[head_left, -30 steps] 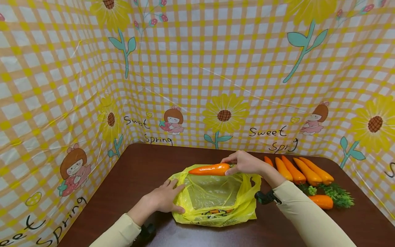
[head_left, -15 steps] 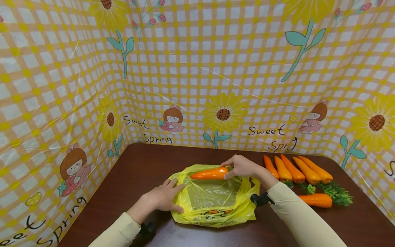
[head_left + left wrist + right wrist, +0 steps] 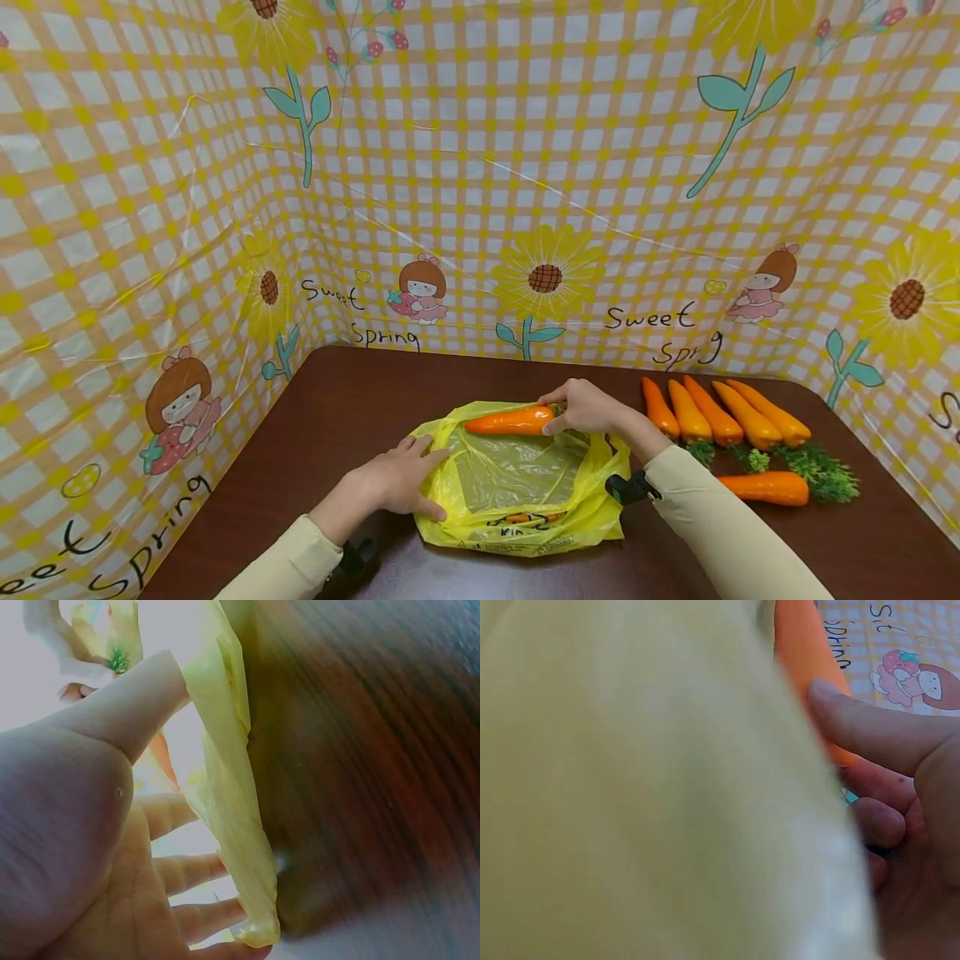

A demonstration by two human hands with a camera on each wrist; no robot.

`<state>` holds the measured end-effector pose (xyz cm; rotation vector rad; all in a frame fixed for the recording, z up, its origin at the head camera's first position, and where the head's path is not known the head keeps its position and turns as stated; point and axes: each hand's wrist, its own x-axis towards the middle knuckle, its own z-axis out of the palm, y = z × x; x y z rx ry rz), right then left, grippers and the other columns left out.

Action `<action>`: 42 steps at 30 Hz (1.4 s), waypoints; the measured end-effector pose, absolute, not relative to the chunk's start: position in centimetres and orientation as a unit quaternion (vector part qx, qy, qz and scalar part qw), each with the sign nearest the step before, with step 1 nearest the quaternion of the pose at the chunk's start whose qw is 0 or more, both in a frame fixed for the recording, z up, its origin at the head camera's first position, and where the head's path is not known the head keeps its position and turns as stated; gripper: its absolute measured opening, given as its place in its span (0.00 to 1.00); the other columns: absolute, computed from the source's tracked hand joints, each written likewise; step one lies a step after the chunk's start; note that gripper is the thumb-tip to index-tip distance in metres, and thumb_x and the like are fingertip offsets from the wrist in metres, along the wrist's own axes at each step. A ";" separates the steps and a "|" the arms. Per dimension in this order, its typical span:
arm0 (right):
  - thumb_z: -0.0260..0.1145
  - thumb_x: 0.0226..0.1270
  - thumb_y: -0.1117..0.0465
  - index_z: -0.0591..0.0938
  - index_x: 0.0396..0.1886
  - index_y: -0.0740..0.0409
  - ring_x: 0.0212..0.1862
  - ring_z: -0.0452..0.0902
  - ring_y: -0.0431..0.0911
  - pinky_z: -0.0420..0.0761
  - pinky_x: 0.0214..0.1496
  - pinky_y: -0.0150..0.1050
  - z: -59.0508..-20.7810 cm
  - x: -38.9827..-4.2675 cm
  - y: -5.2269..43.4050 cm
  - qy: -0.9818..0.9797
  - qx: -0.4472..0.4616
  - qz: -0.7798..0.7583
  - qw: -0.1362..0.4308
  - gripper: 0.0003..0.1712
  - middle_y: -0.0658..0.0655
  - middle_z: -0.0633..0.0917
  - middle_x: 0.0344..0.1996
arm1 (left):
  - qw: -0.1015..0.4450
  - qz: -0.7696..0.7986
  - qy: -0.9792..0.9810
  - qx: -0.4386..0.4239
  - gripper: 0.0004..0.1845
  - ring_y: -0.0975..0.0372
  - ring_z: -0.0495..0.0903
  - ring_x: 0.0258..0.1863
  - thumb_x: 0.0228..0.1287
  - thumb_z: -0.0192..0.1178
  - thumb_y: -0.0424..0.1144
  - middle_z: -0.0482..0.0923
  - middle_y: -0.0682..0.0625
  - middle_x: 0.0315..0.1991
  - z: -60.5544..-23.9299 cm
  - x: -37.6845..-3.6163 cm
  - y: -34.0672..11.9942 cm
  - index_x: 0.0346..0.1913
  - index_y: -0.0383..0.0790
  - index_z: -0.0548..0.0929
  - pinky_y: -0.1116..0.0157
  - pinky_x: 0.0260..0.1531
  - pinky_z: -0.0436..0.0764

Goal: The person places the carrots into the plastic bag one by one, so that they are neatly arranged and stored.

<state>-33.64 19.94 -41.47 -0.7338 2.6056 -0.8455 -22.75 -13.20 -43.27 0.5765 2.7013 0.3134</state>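
Carrot-shaped and orange, a plastic toy carrot [image 3: 508, 420] was seen in the head view at the far rim of a crinkled yellow plastic bag [image 3: 525, 479], lying level with its tip to the left. It was gripped at its leafy end by the right hand [image 3: 587, 407], whose fingers were curled round it. The bag lay open on a dark brown wooden table [image 3: 337, 400], and its left edge was pressed down by the left hand [image 3: 397, 483], with fingers spread nearly straight. To the right of the bag, four more orange toy carrots [image 3: 720, 421] were laid side by side, and a fifth orange carrot [image 3: 765, 487] lay crosswise nearer the person, with green plastic tops between them. The table was enclosed by a yellow checked sheet printed with sunflowers [image 3: 480, 167].

In the left wrist view, the left hand [image 3: 112, 847] was shown with its thumb and fingers against the bag [image 3: 229, 817], whose yellow edge stood up from the table [image 3: 375, 765].

In the right wrist view, much of the frame was filled by the blurred bag [image 3: 645, 780]; the carrot [image 3: 802, 652] was held under the right hand's fingers [image 3: 870, 735].
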 end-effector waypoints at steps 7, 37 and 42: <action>0.76 0.60 0.58 0.82 0.62 0.62 0.15 0.47 0.40 0.58 0.22 0.33 -43.0 -34.1 19.8 0.909 -0.249 -0.293 0.157 0.31 0.66 0.87 0.28 | 0.186 0.119 0.954 0.204 0.49 0.42 0.50 0.79 0.57 0.70 0.63 0.49 0.41 0.81 -43.7 -22.4 -13.4 0.79 0.53 0.62 0.37 0.68 0.64; 0.76 0.61 0.58 0.82 0.61 0.63 0.20 0.60 0.40 0.63 0.27 0.34 -41.5 -34.6 19.7 0.927 -0.234 -0.240 0.169 0.29 0.48 0.78 0.18 | 0.180 0.109 0.953 0.218 0.48 0.42 0.47 0.80 0.61 0.66 0.64 0.47 0.41 0.81 -43.3 -22.8 -13.6 0.79 0.52 0.60 0.38 0.68 0.64; 0.77 0.59 0.58 0.84 0.60 0.60 0.18 0.54 0.41 0.59 0.26 0.35 -41.5 -34.4 19.3 0.930 -0.230 -0.238 0.162 0.28 0.46 0.65 0.12 | 0.180 0.107 0.954 0.215 0.47 0.42 0.47 0.80 0.61 0.66 0.64 0.47 0.42 0.81 -43.4 -22.6 -13.5 0.79 0.52 0.60 0.39 0.67 0.66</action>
